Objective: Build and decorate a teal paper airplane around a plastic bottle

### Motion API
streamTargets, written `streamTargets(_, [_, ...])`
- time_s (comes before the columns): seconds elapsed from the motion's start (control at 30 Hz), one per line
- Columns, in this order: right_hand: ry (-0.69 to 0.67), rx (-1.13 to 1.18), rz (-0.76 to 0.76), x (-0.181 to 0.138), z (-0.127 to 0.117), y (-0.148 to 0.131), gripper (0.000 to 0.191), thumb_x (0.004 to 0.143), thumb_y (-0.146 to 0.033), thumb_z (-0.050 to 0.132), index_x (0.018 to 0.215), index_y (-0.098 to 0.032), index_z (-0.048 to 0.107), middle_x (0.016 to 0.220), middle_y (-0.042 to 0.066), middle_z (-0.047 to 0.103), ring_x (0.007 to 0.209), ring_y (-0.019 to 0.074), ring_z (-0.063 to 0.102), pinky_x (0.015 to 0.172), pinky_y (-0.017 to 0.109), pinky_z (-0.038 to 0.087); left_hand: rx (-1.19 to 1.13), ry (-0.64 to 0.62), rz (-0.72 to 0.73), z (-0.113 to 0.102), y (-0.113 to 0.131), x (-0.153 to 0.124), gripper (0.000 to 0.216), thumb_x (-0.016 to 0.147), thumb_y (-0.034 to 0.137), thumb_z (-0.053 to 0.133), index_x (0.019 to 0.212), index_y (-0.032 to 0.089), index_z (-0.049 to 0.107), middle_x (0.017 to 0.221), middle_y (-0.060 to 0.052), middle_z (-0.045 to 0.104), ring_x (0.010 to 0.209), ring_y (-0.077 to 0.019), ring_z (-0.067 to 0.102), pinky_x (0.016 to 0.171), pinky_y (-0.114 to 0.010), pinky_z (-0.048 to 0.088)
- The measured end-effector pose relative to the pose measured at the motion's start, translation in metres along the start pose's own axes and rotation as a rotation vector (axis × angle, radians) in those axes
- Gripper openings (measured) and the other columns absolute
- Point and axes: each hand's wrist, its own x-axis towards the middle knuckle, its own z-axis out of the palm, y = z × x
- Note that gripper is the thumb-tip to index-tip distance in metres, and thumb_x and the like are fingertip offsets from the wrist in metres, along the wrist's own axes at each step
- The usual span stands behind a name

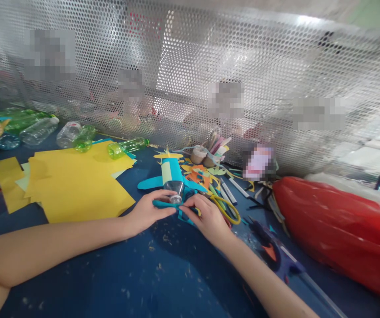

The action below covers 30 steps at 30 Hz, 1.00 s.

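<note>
A toy plane (pixel 176 168) made from a clear plastic bottle wrapped in blue paper lies on the blue table, neck towards me. Blue paper wings stick out at its sides, and a yellow piece tops its far end. In front of the bottle's neck, a blue paper propeller (pixel 162 204) is held between my hands. My left hand (pixel 147 209) is closed on its left blade, thumb below and fingers by the neck. Pinched at the propeller's middle, just right of the neck, is my right hand (pixel 210 219). The fingertips partly cover the propeller's right side.
Yellow paper sheets (pixel 77 181) lie left, with plastic bottles (pixel 40 130) behind. Yellow-handled scissors (pixel 228 210), markers (pixel 228 192) and paper scraps sit right of the plane. Further right are a blue glue gun (pixel 278 251) and red bag (pixel 336 225). A perforated metal panel (pixel 183 57) stands behind.
</note>
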Motion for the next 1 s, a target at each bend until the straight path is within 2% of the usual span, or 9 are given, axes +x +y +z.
streamTargets(0.47, [0.024, -0.014, 0.014, 0.0001, 0.0037, 0.0004, 0.019, 0.092, -0.029, 0.051, 0.075, -0.021, 0.052, 0.071, 0.003, 0.061, 0.069, 0.0176, 0.061, 0.062, 0.028, 0.048, -0.006, 0.002, 0.009, 0.0004, -0.001, 0.0006, 0.034, 0.078, 0.028, 0.068, 0.111, 0.022, 0.063, 0.114, -0.005, 0.067, 0.107, -0.022, 0.061, 0.095, -0.038, 0.046])
streamTargets(0.67, [0.031, -0.032, 0.036, 0.0003, 0.0052, 0.0008, 0.02, 0.093, -0.031, 0.05, 0.076, -0.021, 0.052, 0.072, 0.004, 0.061, 0.07, 0.0178, 0.062, 0.063, 0.028, 0.048, 0.029, 0.02, 0.017, 0.0008, -0.0006, -0.0004, 0.028, 0.08, 0.028, 0.066, 0.108, 0.022, 0.066, 0.112, -0.004, 0.067, 0.105, -0.0209, 0.061, 0.09, -0.035, 0.049])
streamTargets(0.8, [0.014, 0.003, 0.134, 0.0009, 0.0051, 0.0007, 0.017, 0.09, -0.035, 0.054, 0.08, -0.021, 0.055, 0.076, 0.004, 0.063, 0.074, 0.0187, 0.063, 0.068, 0.029, 0.05, -0.003, 0.025, 0.035, 0.0005, -0.0035, 0.0005, 0.025, 0.08, 0.028, 0.066, 0.105, 0.023, 0.067, 0.112, -0.003, 0.068, 0.102, -0.0197, 0.062, 0.091, -0.034, 0.049])
streamTargets(1.0, [-0.019, 0.253, 0.334, 0.0014, 0.006, -0.0011, 0.012, 0.086, -0.034, 0.058, 0.089, -0.022, 0.059, 0.085, 0.003, 0.066, 0.078, 0.0177, 0.064, 0.068, 0.028, 0.052, -0.068, 0.032, 0.025, 0.0003, -0.0036, 0.0011, 0.026, 0.079, 0.029, 0.068, 0.105, 0.023, 0.068, 0.112, -0.003, 0.068, 0.102, -0.02, 0.064, 0.093, -0.036, 0.049])
